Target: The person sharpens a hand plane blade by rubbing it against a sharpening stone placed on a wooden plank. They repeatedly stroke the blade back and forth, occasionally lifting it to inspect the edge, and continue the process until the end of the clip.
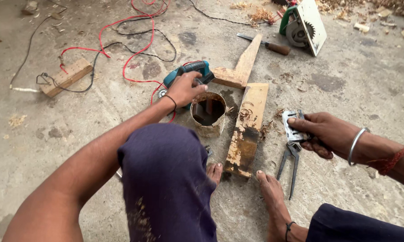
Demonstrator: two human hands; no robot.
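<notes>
Your left hand reaches forward, fingers curled over the handle of a teal power tool lying on the concrete floor; the grip looks closed on it. Your right hand is clamped around a flat grey metal plate with slots, held low, just above the floor.

Just beside the power tool, toward you, stands an open rusty tin with dark blocks inside. Right of the tin lies a worn wooden plank, its near end by your bare toes. Pincers lie on the floor under your right hand.

Farther out: an L-shaped wooden piece touching the plank's far end, a chisel with a wooden handle, and a circular saw tipped on its side. Red and black cables loop left toward a small wooden block. Wood shavings scattered about.
</notes>
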